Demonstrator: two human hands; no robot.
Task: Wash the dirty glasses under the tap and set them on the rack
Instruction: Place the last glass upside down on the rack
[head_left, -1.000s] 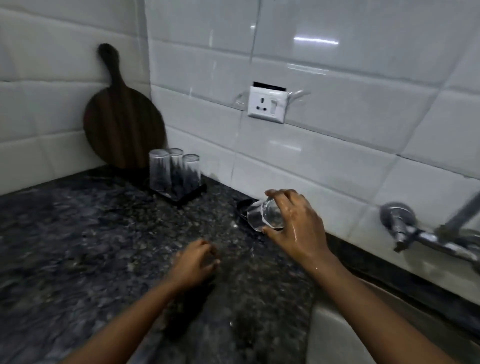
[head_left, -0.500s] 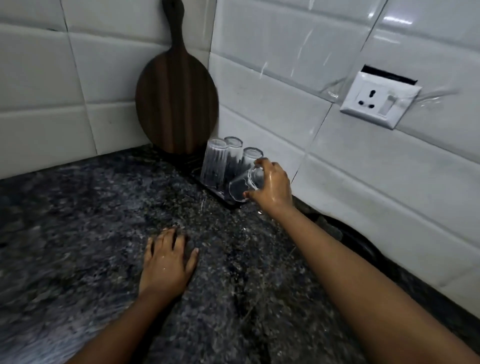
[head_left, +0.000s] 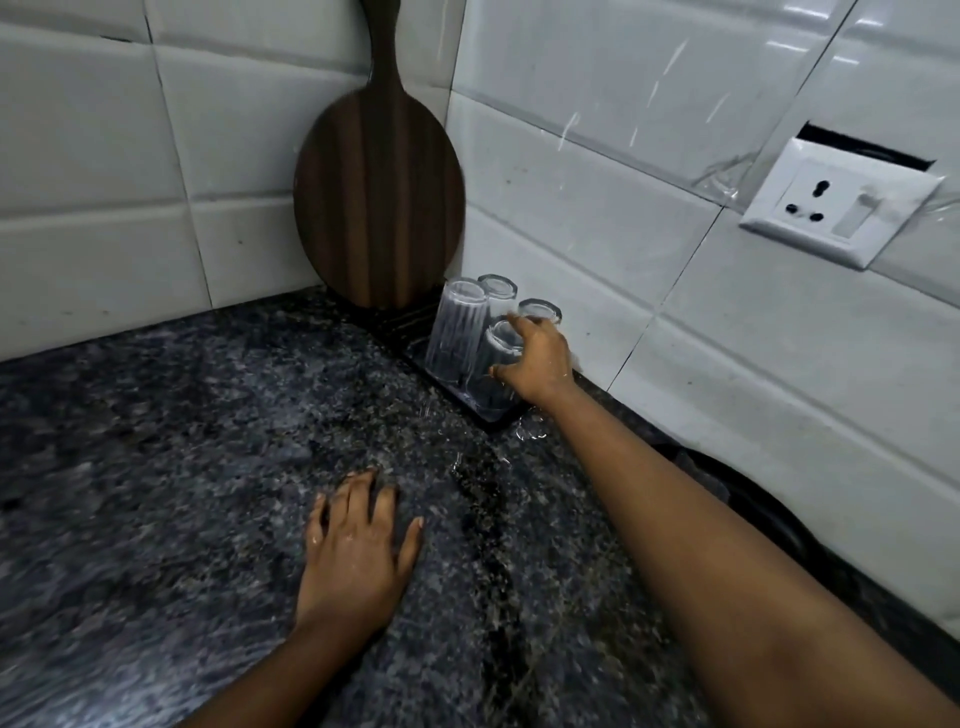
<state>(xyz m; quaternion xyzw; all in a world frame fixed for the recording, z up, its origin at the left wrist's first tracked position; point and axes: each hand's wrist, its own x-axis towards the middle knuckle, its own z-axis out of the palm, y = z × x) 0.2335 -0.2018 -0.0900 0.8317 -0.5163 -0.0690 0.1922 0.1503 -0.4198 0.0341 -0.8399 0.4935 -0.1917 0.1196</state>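
my right hand (head_left: 537, 364) reaches out toward one o'clock, its grip wrapped around the fourth glass (head_left: 496, 369), fingers over the base and thumb on the near side. the glass is mouth down on the near right corner of the dark rack (head_left: 491, 418), and i judge i am seating it so the water can run out. i cannot tell if the rim is fully down, because my hand hides part of it. three other glasses (head_left: 457, 332) stand inverted on the same rack, touching or just beside mine, packed into the corner at twelve o'clock below the leaning wooden board (head_left: 379, 192). close quarters, so i should let go gently to avoid knocking the neighbours. my left hand (head_left: 358, 540) lies flat at six o'clock on the wet speckled table (head_left: 156, 467), its grip wide and holding nothing, bracing me as i lean. a wall socket (head_left: 836, 205) sits at two o'clock, well apart from the rack.
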